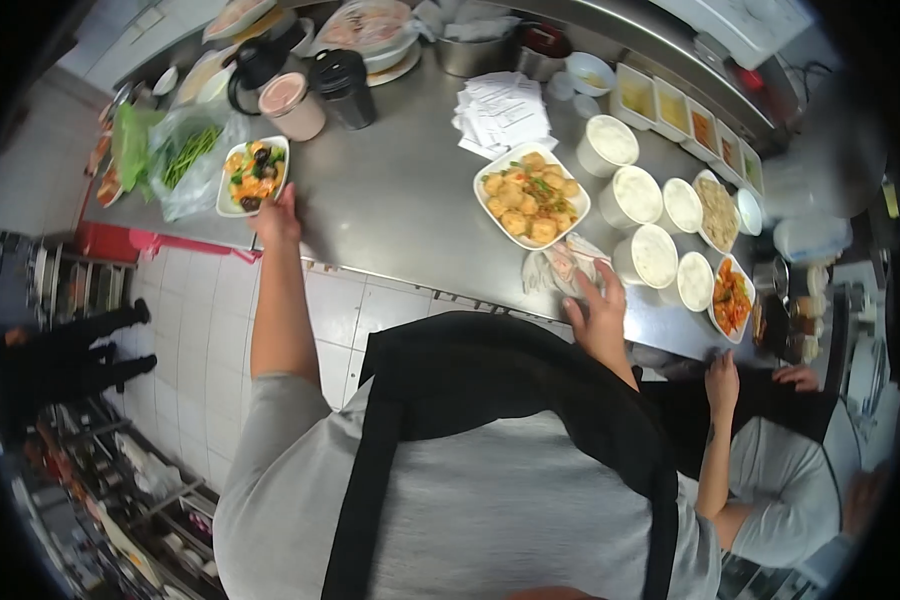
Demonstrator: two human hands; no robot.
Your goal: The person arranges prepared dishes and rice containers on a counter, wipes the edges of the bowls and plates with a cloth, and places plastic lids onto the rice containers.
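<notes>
My left hand [280, 220] grips the near right edge of a white square plate [282, 158] at the left of the steel counter. Orange, green and black stir-fried food [254, 178] fills that plate. My right hand [600, 305] hovers by the counter's front edge with its fingers apart, beside a crumpled, stained cloth [560, 268]. Whether the fingertips touch the cloth, I cannot tell. Just beyond the cloth stands a white square dish [482, 190] of golden fried pieces with chopped greens [532, 202].
Several white tubs of rice [638, 195] stand right of centre, with a dish of orange-red food [732, 300] beyond. Paper slips [502, 112], a dark tumbler [343, 90] and bagged greens [192, 158] lie farther back. A co-worker's forearm [718, 440] reaches in at right; another person [60, 370] is far left.
</notes>
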